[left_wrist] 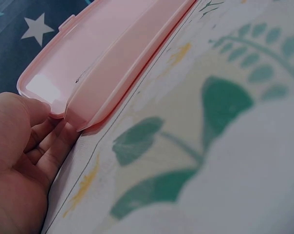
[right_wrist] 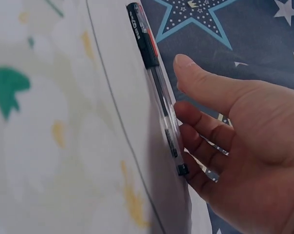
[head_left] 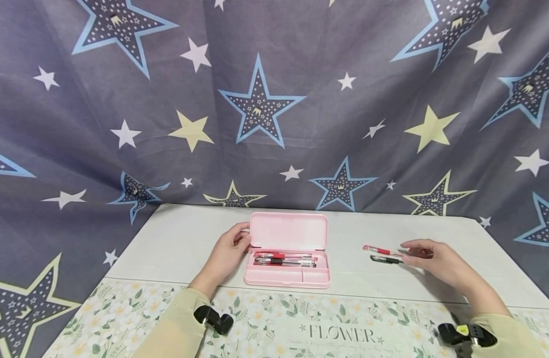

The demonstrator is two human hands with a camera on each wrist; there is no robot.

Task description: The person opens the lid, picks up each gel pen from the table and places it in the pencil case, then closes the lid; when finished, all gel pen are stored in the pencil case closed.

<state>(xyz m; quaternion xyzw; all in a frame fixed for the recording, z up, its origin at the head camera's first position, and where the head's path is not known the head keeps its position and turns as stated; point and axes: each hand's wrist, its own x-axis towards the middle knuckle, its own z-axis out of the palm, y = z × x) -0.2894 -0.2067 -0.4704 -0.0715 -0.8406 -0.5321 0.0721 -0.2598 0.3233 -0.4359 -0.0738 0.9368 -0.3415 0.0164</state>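
Note:
A pink pencil case (head_left: 287, 283) stands with its lid (head_left: 289, 231) raised, holding red and black gel pens (head_left: 283, 259) in its rear compartment. My left hand (head_left: 226, 256) grips the case's left side near the hinge; in the left wrist view its thumb (left_wrist: 37, 111) lies against the lid's edge, with the other fingers at the corner below. To the right, a red gel pen (head_left: 382, 251) and a black gel pen (head_left: 385, 259) lie side by side on the table. My right hand (head_left: 440, 258) hovers at their right ends, fingers loosely bent, thumb apart from the black pen (right_wrist: 154, 63).
The white table (head_left: 346, 278) carries a floral mat (head_left: 256, 318) along its front, printed with the word FLOWER. A dark star-patterned cloth (head_left: 301, 124) hangs behind the table. The case's front compartments (head_left: 274, 274) hold nothing visible.

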